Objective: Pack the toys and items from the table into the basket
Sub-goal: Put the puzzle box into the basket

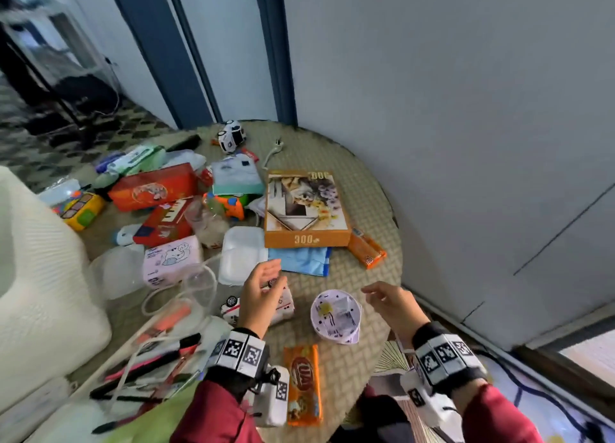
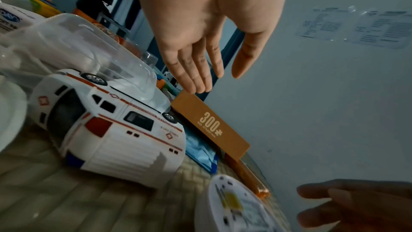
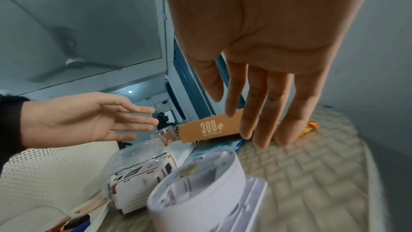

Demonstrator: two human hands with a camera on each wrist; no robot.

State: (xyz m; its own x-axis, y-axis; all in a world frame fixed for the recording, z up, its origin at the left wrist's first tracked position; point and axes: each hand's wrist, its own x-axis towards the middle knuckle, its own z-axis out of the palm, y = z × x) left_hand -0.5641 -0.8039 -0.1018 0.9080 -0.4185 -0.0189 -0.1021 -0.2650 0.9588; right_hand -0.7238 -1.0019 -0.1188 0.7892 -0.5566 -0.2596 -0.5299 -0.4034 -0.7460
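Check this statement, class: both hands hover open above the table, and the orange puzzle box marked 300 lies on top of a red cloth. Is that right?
One detail is wrong: the cloth under the puzzle box is blue, not red, as the head view shows. The rest stands: the left hand and the right hand both hover open above the table, holding nothing.

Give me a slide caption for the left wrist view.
Open left hand above a toy ambulance beside the orange puzzle box.
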